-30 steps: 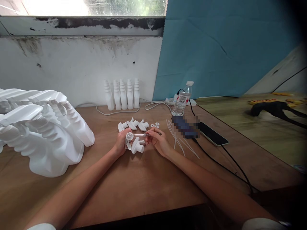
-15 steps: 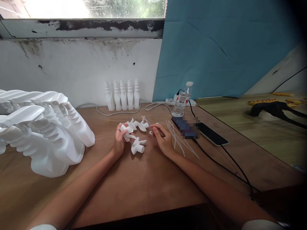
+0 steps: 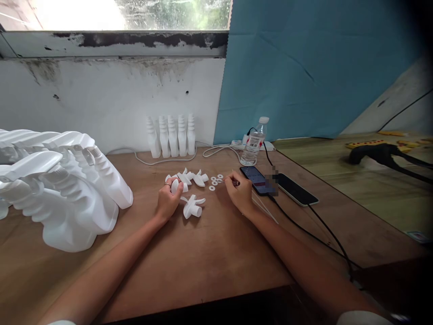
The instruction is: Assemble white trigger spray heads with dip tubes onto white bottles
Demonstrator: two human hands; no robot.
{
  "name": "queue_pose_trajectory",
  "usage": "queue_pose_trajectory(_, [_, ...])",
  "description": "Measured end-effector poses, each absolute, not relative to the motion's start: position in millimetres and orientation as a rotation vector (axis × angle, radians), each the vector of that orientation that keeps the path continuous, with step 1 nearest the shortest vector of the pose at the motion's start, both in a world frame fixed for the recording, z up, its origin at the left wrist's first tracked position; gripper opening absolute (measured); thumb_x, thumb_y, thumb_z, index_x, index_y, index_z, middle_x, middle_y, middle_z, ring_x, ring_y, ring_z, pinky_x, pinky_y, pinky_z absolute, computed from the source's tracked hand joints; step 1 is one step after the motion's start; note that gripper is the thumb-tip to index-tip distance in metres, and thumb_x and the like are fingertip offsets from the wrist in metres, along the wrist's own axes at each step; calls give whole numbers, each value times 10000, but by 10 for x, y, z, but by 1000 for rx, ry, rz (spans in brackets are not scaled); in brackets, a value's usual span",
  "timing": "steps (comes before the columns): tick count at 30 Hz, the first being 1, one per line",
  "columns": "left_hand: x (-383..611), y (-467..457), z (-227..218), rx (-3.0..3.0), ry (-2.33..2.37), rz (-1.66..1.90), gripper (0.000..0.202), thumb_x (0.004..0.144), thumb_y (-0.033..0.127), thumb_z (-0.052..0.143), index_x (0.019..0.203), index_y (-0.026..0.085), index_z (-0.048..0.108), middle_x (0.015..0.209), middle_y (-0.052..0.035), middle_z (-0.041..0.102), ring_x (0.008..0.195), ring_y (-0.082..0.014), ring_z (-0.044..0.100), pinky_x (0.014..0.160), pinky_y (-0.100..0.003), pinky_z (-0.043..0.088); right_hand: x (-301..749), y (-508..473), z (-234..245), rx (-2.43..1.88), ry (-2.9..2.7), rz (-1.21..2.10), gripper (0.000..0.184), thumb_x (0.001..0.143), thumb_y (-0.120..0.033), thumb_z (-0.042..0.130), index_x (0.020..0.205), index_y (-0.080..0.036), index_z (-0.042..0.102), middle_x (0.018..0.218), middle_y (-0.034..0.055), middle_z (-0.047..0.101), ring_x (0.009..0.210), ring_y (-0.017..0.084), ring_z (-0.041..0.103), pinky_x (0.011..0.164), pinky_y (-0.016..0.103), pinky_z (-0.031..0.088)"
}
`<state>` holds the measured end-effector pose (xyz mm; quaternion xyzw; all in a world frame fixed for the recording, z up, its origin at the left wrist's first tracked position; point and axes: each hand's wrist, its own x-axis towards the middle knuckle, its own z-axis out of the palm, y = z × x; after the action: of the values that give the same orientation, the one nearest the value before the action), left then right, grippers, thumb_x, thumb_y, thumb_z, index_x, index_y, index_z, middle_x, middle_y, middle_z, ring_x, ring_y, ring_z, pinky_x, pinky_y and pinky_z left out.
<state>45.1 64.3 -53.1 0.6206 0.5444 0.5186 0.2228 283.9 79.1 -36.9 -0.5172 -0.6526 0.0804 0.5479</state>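
Note:
My left hand [image 3: 167,198] is closed around a white trigger spray head [image 3: 175,185], keeping it just above the table. A second spray head [image 3: 192,207] lies to the right of that hand, and two more, among them one spray head [image 3: 199,178], rest behind it. Between my hands sit several small white ring washers [image 3: 212,188]. My right hand [image 3: 239,192] is closed beside them, gripping a slim tool with a dark handle [image 3: 236,183]. The tool's tip is hard to make out. Thin white tubes [image 3: 265,207] lie partly hidden under my right wrist.
Large white bottles [image 3: 77,225] crowd the left side. Several small white bottles [image 3: 173,137] stand along the wall. To the right are a clear water bottle [image 3: 252,146], a phone [image 3: 253,178] and a dark device [image 3: 296,189] with black cables [image 3: 333,239].
My right hand has shifted right, away from the spray heads, with its tool, uncovering the washers and covering more of the tubes. The spray head in my left hand has turned.

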Motion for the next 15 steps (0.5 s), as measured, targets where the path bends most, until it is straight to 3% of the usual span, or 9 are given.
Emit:
queue_pose_trajectory(4, [411, 709, -564, 1851, 1559, 1407, 240, 859, 400, 556, 987, 217, 645, 913, -51, 667, 843, -218, 594, 799, -299, 418, 2796, 747, -365, -1106, -1513, 452, 219, 815, -255, 523, 613, -191, 578, 591, -9, 554, 577, 135, 475, 576, 261, 345])
queue_pose_trajectory(7, [411, 737, -575, 1992, 1619, 1328, 243, 866, 382, 543, 985, 207, 662, 1008, -89, 670, 989, -266, 578, 902, -368, 404, 2742, 717, -391, -1038, -1481, 715, 320, 842, -336, 512, 575, -187, 602, 585, 2, 555, 570, 134, 476, 536, 253, 342])
queue_pose_trajectory(11, [412, 763, -619, 2197, 1712, 1203, 266, 878, 371, 526, 1027, 199, 663, 1023, -102, 639, 1014, -279, 547, 912, -414, 401, 2664, 701, -428, -1040, -1362, 888, 397, 836, -456, 541, 554, -188, 620, 566, 11, 545, 528, 127, 448, 476, 246, 322])
queue_pose_trajectory(15, [419, 769, -607, 2257, 1703, 1205, 288, 888, 365, 516, 1067, 189, 656, 1053, -111, 591, 1025, -272, 534, 905, -410, 413, 2635, 725, -442, -994, -1254, 965, 401, 808, -482, 574, 539, -188, 616, 494, -6, 485, 443, 103, 354, 427, 253, 254])
